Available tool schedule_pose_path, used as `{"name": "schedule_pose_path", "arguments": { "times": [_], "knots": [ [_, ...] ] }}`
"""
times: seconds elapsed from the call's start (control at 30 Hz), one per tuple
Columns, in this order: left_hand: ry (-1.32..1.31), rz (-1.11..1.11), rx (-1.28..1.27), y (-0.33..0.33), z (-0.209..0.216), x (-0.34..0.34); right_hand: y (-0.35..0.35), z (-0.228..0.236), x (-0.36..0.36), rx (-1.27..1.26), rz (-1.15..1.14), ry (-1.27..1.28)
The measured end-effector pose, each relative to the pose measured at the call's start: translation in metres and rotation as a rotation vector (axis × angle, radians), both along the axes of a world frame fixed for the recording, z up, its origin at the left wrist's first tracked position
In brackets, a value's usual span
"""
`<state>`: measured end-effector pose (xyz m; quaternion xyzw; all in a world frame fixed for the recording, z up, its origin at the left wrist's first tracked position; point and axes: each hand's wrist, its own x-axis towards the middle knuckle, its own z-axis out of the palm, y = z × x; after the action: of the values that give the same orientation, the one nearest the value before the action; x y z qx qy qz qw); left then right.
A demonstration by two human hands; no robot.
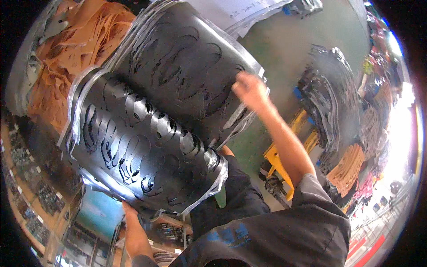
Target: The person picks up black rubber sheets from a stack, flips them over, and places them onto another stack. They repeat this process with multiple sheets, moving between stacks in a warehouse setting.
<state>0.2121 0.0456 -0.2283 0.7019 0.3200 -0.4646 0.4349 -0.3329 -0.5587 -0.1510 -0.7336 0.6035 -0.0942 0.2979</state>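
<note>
A stack of black sheets [178,58] with curved cut-out shapes lies ahead of me. Its near part is a folded-back layer of black sheet [138,147] with a row of shiny loops along the bend. Over the stack's right edge is my right hand [250,90]; its fingers are blurred, and I cannot tell whether they touch the sheet. My left hand [128,206] is at the lower edge of the folded sheet, with its fingers hidden beneath it. A patch of skin [227,150] shows by the fold's right end; whose it is stays unclear.
Brown cut sheets [84,49] are heaped at the far left. More dark sheets [329,98] stand to the right, near a yellow metal frame [280,169]. Shelves of small dark items [35,200] line the left. A white sheet [235,13] lies at the back.
</note>
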Motion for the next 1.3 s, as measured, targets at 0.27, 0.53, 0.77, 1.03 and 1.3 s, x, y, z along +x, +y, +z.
{"name": "schedule_pose_path", "arguments": {
  "times": [0.27, 0.53, 0.77, 1.03, 1.3],
  "knots": [
    [0.001, -0.021, 0.003, 0.003, 0.0, 0.004, -0.078, -0.085, -0.055, 0.112, -0.055, 0.2],
    [-0.029, 0.002, 0.092, 0.004, -0.01, 0.005, -0.027, -0.014, 0.028, -0.024, 0.067, -0.077],
    [0.161, 0.091, -0.089, -0.016, -0.01, -0.007, 0.098, 0.006, 0.184, 0.518, 0.046, -0.249],
    [-0.15, -0.15, -0.242, -0.073, 0.074, -0.049, 0.108, 0.02, 0.191, 0.942, -0.223, -0.546],
    [-0.403, -0.152, -0.036, -0.089, 0.322, -0.109, 0.257, 0.196, 0.211, 0.651, -0.021, -0.397]
  ]
}}
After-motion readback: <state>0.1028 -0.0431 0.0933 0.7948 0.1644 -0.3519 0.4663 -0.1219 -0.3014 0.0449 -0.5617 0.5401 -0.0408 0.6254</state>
